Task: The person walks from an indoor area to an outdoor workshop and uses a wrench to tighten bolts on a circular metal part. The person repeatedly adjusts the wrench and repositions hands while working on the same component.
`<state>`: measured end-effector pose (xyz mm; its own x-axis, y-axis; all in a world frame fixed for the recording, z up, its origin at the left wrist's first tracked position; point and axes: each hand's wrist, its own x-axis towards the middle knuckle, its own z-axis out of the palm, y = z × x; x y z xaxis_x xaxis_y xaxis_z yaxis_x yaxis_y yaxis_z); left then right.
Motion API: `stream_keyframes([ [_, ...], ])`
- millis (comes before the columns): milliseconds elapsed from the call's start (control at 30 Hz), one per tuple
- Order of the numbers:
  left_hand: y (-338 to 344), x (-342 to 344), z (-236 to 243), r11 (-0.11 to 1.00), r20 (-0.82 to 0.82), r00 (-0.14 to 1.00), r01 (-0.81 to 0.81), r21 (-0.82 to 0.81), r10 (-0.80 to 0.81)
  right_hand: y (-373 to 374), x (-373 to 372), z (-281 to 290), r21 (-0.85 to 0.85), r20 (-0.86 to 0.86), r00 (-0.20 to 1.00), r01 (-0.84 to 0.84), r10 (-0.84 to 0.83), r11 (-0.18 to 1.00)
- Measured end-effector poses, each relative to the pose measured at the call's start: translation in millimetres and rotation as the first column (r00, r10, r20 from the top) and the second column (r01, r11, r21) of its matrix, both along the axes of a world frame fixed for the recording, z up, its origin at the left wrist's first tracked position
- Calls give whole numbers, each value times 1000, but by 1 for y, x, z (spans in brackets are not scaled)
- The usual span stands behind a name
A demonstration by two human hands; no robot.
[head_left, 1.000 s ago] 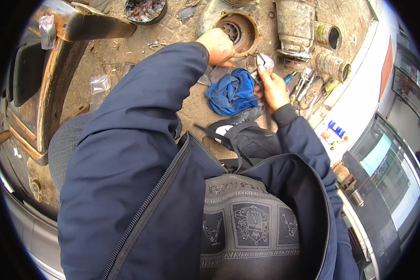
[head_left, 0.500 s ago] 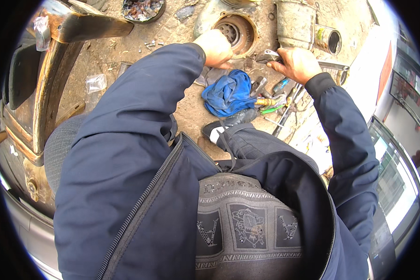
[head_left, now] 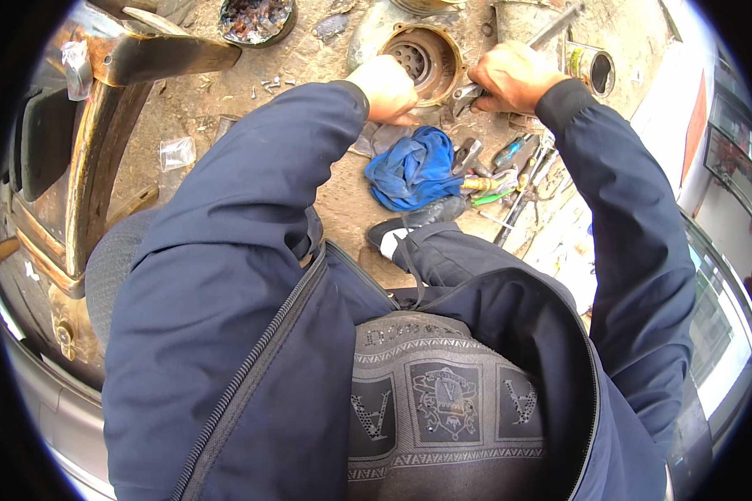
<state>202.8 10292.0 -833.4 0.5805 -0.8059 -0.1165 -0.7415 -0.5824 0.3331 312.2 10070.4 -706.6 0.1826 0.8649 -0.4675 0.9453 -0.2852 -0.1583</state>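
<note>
A rusty round metal housing [head_left: 448, 52] with a perforated plate inside lies at the top middle. My left hand [head_left: 386, 88] is closed at its near left rim, fingers curled; what they grip is hidden. On the right side of the opening, my right hand [head_left: 514, 77] is wrapped round an adjustable wrench [head_left: 560, 25]. The wrench's jaw end is close to the housing's right edge, and its handle slants up to the right. Just below the hands a blue cloth [head_left: 414, 169] lies crumpled on the ground.
Several hand tools lie right of the cloth, among them a hammer head [head_left: 467, 154] and a blue-handled screwdriver [head_left: 510, 152]. A metal canister with a pipe stub [head_left: 600, 73] stands behind my right hand. Left are a clear plastic cup [head_left: 176, 154], loose bolts [head_left: 276, 84] and a wooden chair [head_left: 92, 159].
My right hand has moved slightly left and up with the wrench. Its handle has swung from pointing right to pointing up and right. My left hand has stayed in place.
</note>
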Motion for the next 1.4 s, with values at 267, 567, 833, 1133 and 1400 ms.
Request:
stream_keyframes([
  [267,0,1,-3,999,-9,1000,-5,-37,4,-5,4,-7,-293,-105,960,219,-259,931],
  [567,-1,1,5,1000,-82,996,-21,15,22,-15,-120,-18,-326,-245,8,941,-970,90],
  [833,-2,2,-3,1000,-18,1000,-5,-19,5,69,-212,-67,-734,-594,-758,374,270,-567],
  [1133,-2,2,-5,1000,17,1000,15,-24,-15,-51,-64,-26,-220,-190,687,667,-702,712],
  [1400,-5,3,0,1000,-44,999,9,22,-8,-25,-107,-26,-426,-235,47,893,-971,147],
])
